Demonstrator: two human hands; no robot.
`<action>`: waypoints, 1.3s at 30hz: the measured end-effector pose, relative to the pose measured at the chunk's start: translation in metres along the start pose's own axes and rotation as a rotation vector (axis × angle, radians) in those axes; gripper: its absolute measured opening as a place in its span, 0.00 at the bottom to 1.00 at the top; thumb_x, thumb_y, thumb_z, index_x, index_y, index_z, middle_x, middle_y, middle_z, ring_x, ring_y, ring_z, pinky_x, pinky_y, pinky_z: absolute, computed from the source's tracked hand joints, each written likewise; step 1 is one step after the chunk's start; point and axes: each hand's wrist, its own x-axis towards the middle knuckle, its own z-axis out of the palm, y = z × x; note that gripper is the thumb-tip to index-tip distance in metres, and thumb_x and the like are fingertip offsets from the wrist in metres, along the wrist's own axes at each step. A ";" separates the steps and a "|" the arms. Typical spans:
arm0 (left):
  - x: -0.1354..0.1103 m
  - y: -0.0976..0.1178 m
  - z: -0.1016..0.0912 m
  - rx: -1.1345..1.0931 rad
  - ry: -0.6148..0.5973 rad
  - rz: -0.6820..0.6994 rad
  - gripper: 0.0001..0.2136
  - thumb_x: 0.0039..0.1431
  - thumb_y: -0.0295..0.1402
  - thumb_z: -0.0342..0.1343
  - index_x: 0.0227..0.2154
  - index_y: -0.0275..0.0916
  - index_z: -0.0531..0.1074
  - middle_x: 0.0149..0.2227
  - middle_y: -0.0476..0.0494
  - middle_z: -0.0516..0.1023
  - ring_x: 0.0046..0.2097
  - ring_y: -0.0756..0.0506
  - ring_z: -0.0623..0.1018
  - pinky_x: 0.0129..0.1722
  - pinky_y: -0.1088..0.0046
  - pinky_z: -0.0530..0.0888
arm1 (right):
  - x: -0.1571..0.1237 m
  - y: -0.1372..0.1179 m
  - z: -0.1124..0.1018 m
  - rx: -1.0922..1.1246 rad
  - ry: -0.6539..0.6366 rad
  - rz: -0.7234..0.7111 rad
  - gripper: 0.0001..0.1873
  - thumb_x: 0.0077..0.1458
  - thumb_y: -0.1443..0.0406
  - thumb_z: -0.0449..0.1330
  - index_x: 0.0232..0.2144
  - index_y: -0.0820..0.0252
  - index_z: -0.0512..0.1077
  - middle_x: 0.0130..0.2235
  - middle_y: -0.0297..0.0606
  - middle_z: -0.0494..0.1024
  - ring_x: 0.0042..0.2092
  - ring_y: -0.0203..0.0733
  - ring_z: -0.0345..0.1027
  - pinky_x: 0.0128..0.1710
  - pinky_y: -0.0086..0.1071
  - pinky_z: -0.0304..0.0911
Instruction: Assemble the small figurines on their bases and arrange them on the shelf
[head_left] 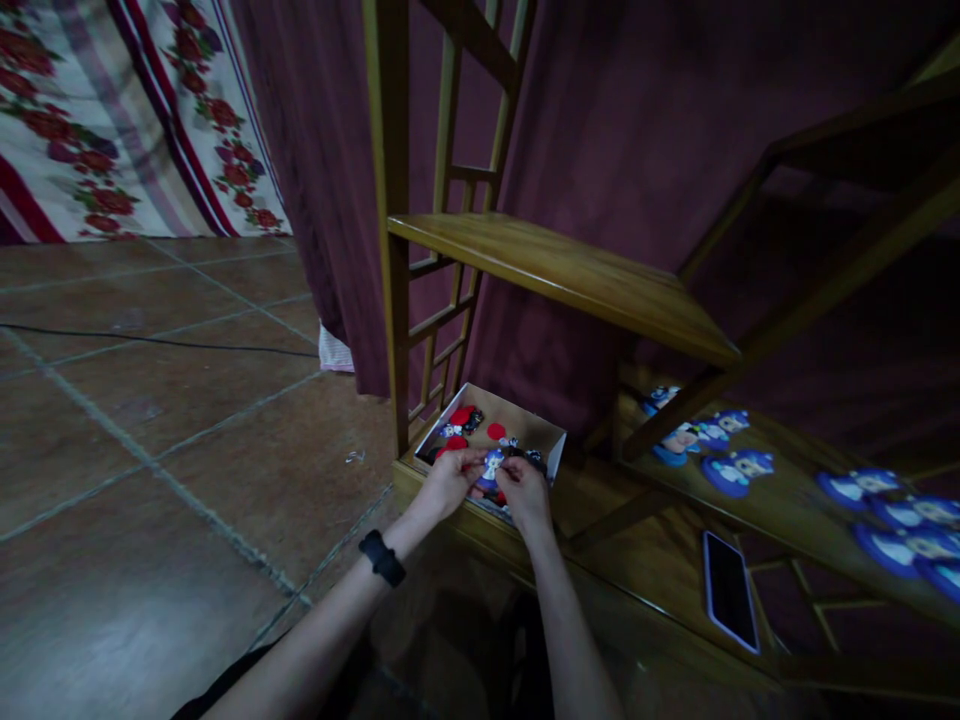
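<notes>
A glossy wooden shelf unit of slanted brown boards stands before a dark maroon curtain. On its lowest board sits an open, shallow cardboard box with pale walls, holding a jumble of small red and blue pieces. Above the box's near edge, the left hand and right hand meet, fingers curled, both pinching a small blue-and-white figure, flat and rounded; its detail is too small to tell. Similar blue figures lie along the board to the right.
</notes>
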 end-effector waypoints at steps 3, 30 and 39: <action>-0.003 0.009 0.001 -0.027 0.026 -0.064 0.12 0.49 0.26 0.55 0.39 0.33 0.75 0.21 0.49 0.75 0.22 0.51 0.73 0.22 0.77 0.71 | -0.001 -0.003 0.000 0.008 -0.015 -0.013 0.08 0.44 0.63 0.55 0.28 0.58 0.72 0.28 0.35 0.78 0.28 0.39 0.71 0.31 0.30 0.66; -0.008 0.012 0.013 -0.298 0.081 -0.182 0.09 0.49 0.21 0.57 0.34 0.31 0.76 0.28 0.42 0.78 0.26 0.52 0.75 0.26 0.80 0.73 | -0.006 -0.007 -0.018 -0.135 -0.002 -0.112 0.07 0.47 0.65 0.54 0.29 0.59 0.72 0.29 0.35 0.78 0.31 0.38 0.71 0.32 0.29 0.65; -0.004 0.010 0.011 -0.417 0.110 -0.286 0.06 0.50 0.19 0.55 0.32 0.29 0.74 0.26 0.42 0.78 0.24 0.53 0.76 0.26 0.80 0.74 | -0.003 -0.006 -0.014 -0.028 -0.024 -0.086 0.09 0.46 0.65 0.54 0.29 0.59 0.73 0.30 0.35 0.78 0.32 0.39 0.72 0.35 0.31 0.66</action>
